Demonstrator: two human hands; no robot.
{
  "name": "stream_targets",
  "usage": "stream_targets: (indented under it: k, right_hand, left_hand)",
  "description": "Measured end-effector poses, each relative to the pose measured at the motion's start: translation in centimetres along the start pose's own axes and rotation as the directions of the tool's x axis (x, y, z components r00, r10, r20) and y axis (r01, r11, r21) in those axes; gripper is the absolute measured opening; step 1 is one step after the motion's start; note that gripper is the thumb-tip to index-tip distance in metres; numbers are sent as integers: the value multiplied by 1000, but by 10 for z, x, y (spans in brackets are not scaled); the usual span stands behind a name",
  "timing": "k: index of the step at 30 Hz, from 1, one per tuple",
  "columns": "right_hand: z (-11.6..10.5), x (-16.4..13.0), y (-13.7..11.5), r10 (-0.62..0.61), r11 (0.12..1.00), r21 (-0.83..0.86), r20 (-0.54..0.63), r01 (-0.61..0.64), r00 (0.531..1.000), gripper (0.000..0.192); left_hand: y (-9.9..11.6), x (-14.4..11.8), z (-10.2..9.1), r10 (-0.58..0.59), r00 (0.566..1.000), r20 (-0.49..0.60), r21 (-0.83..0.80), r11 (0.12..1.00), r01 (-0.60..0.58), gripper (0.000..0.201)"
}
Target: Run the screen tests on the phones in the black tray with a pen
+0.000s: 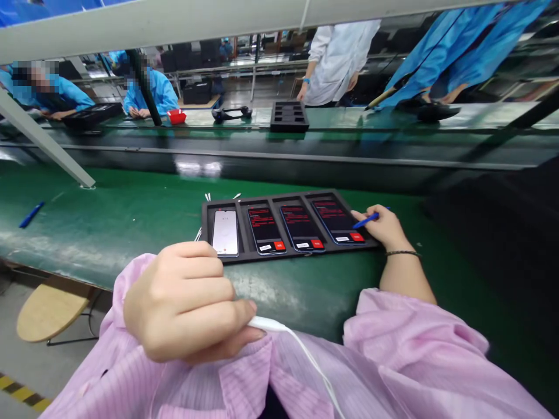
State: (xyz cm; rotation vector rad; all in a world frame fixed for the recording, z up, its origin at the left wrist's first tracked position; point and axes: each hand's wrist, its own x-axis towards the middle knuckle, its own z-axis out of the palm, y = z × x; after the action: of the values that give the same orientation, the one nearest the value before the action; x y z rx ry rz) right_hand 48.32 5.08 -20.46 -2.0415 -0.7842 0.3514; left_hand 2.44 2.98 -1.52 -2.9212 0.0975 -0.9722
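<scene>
The right hand (pixel 384 228) pinches a blue stylus (pixel 365 220), its tip over the rightmost of four phones (pixel 336 222) lying side by side in a black tray (pixel 209 256) on the green counter (pixel 131 221). The left hand (pixel 187 302), curled closed near the person's chest, grips a white cable (pixel 297 343) against the pink sleeve (pixel 393 355).

Electronics factory line; green conveyor belt (pixel 131 215), phone tray (pixel 288 254), smocked workers (pixel 151 93)
</scene>
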Motion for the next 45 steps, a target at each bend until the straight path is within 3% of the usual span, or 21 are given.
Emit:
stream_targets:
  k: [9,13,16,22,26,34,39,42,45]
  right_hand:
    - [7,18,-2,-69,997,-25,26,70,997,56]
    - [6,14,1,-92,995,-46,1,92,996,51]
    - [-8,-2,16,-90,994,-63,-76,86,993,48]
    - [-57,-59,57,-33,996,-94,-277,8,960,52]
    - [-71,-74,63,-35,994,-108,-322,0,946,53]
    - [-69,-63,57,-96,992,-112,-322,63,942,60]
    - [-71,-48,53,-102,991,-115,-293,71,951,61]
    - [-70,-40,50,-86,992,-116,-276,55,957,60]
    - [-69,-41,49,-70,991,-127,-280,35,957,50]
  left_hand:
    - [-5,6,13,-42,997,-67,24,999,43,8]
    - [-1,5,11,-58,998,-29,16,998,58,7]
    - [2,1,7,-38,999,-11,-27,999,38,7]
    - [6,-5,2,7,999,-36,-126,992,-12,11]
    - [-1,-6,-3,75,997,-33,-196,977,-80,9]
    - [-16,-4,-20,85,996,-20,-120,989,-87,12]
    - [-5,-8,-1,-4,974,-228,-124,992,-25,11]
    - [7,-14,13,-13,970,-242,-87,996,-8,13]
    - [20,-17,14,-61,968,-243,-28,998,56,13]
